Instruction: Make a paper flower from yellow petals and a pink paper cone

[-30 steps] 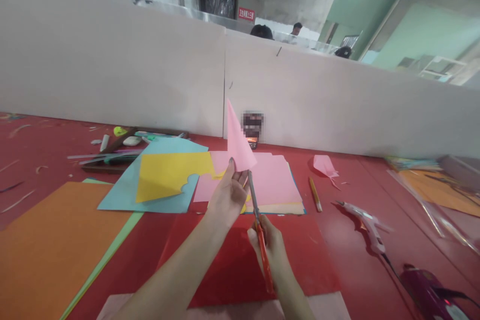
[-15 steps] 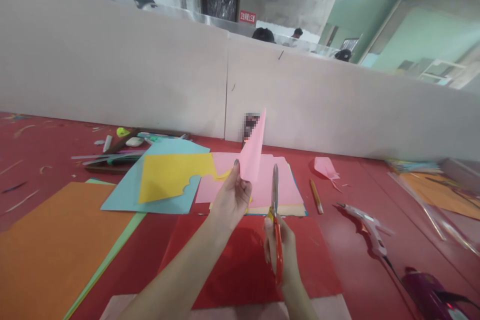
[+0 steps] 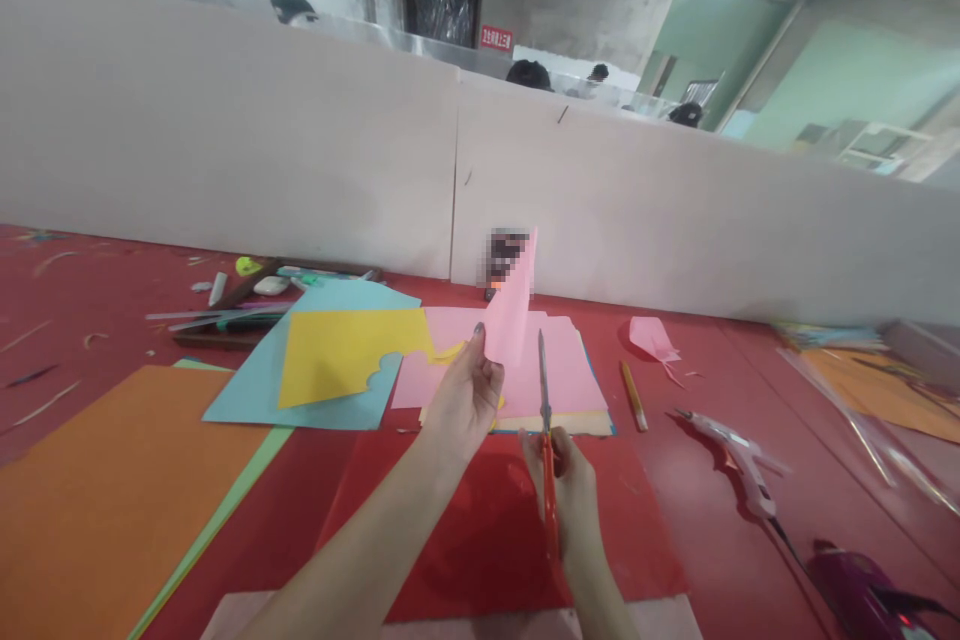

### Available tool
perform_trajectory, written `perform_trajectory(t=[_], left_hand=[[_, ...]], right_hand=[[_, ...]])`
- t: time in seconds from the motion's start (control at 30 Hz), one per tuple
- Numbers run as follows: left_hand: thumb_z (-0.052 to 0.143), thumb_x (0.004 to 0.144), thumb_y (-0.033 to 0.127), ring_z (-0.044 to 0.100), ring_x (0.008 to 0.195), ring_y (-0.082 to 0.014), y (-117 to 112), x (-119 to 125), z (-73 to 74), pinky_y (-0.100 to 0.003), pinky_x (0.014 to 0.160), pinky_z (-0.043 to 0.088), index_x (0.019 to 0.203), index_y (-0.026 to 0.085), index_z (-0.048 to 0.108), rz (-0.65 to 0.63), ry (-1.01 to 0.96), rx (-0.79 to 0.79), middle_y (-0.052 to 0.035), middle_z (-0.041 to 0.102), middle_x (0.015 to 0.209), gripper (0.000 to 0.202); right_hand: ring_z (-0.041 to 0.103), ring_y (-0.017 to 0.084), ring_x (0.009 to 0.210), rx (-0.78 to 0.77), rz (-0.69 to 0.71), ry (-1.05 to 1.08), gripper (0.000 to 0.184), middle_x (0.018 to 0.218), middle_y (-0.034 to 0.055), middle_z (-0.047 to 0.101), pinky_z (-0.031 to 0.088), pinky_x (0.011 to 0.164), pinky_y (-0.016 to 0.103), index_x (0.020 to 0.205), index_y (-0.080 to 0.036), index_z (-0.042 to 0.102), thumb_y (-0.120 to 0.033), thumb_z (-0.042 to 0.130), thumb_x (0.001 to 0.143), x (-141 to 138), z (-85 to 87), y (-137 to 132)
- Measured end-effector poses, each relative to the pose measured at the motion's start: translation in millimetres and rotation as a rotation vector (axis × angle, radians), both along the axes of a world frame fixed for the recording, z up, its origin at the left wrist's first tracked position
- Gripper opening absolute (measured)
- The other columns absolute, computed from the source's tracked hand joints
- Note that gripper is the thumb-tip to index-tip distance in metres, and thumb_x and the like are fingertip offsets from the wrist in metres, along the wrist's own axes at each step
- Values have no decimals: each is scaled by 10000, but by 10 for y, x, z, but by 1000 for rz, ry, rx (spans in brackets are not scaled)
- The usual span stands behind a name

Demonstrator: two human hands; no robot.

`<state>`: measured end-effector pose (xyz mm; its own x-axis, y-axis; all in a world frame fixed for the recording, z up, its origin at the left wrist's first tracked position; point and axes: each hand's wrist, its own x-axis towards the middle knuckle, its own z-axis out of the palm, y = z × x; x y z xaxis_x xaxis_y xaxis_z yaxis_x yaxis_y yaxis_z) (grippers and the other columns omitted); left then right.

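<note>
My left hand (image 3: 472, 395) pinches the lower end of a folded pink paper (image 3: 512, 310), which stands up above the fingers. In my right hand (image 3: 570, 475) is a pair of scissors (image 3: 546, 390) with red handles, blades pointing up and away from me. The blades are just right of the pink paper and apart from it. Behind both hands lies a stack of pink sheets (image 3: 562, 360), and below them a red sheet (image 3: 465, 530). A yellow sheet (image 3: 337, 350) with a scalloped cut edge rests on a light blue sheet (image 3: 300, 410) to the left.
Orange paper (image 3: 135, 480) covers the near left. On the right are a pencil (image 3: 633, 395), a pink paper piece (image 3: 651, 336), a glue gun (image 3: 731, 455) with its cord and a purple device (image 3: 862, 585). A white partition (image 3: 300, 150) stands behind the table.
The scissors have turned, so the blades now look narrower and sit slightly further left. The folded pink paper has shifted a little to the right in my left hand.
</note>
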<state>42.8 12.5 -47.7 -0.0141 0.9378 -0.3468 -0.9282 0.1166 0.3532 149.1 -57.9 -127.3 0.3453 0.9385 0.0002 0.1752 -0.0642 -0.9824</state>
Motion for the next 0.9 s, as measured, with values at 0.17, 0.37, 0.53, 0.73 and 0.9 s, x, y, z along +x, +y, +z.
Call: perform_trajectory(t=[0.17, 0.37, 0.53, 0.73, 0.9], left_hand=[[696, 669, 123, 513, 430, -27, -33, 34, -5, -129, 456, 500, 699, 130, 590, 64, 176, 8, 56, 536, 552, 111], [742, 611, 233, 531, 497, -43, -187, -30, 123, -167, 519, 502, 693, 145, 625, 22, 350, 168, 39, 581, 622, 167], [755, 584, 208, 557, 524, -62, -218, -81, 129, -210, 581, 526, 696, 134, 641, 13, 387, 133, 27, 606, 643, 176], [735, 608, 187, 605, 551, -100, -107, -102, 202, -226, 605, 543, 690, 108, 633, 45, 334, 115, 8, 596, 587, 153], [740, 599, 180, 607, 546, -100, -43, -78, 209, -227, 620, 545, 657, 122, 612, 21, 305, 125, 14, 594, 564, 152]], right_hand=[[422, 111, 469, -150, -46, -395, 328, 500, -38, 473, 346, 456, 199, 595, -201, 467, -503, 538, 701, 193, 32, 92], [603, 202, 754, -213, 17, -722, 318, 841, 93, 640, 420, 625, 247, 1008, -159, 579, -311, 500, 739, 585, -52, 333], [596, 251, 911, -223, 26, -811, 354, 972, 147, 642, 414, 757, 291, 1037, -126, 602, -259, 545, 714, 761, -80, 530], [613, 258, 870, -163, -10, -716, 208, 894, 141, 664, 421, 720, 315, 825, -153, 656, -284, 509, 758, 677, 261, 665], [606, 204, 919, 90, 174, -149, 380, 942, 89, 672, 435, 798, 287, 905, -166, 647, -473, 448, 803, 345, 778, 739]])
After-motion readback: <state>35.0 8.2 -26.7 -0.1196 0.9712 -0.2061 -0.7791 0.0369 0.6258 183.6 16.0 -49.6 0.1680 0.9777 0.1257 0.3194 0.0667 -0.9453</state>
